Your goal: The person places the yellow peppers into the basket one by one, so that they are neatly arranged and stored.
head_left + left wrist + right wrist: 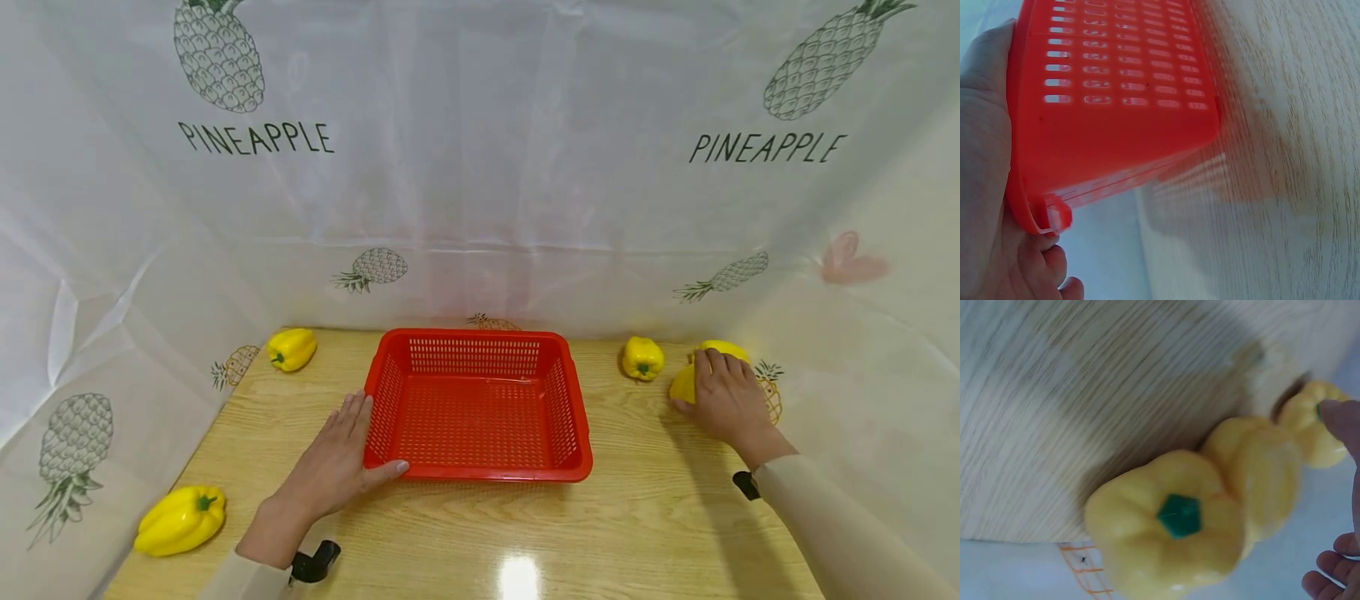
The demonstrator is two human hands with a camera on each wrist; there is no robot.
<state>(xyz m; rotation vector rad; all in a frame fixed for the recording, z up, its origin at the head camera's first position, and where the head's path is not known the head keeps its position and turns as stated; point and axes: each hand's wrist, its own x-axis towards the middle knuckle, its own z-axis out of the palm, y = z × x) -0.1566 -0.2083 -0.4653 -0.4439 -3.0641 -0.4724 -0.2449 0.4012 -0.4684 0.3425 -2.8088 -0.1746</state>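
Observation:
My left hand (337, 462) rests at the near left corner of a red plastic basket (480, 475), fingers straight along its left rim and thumb on the front rim. In the left wrist view the basket's slotted wall (1116, 134) stands on the wood. My right hand (723, 396) reaches over two yellow bell peppers at the far right, hiding part of both: a nearer pepper (682, 385) and one behind (727, 347). The right wrist view shows a pepper with a green stem (1160, 481) close below; my thumb (1344, 422) overlaps a farther one.
A single yellow pepper (642, 358) sits between the basket and my right hand. Two more lie on the left: one at the back (292, 348), one near the front (182, 521). A pale pineapple-print sheet (480, 167) walls the wooden table (480, 533) behind and at both sides.

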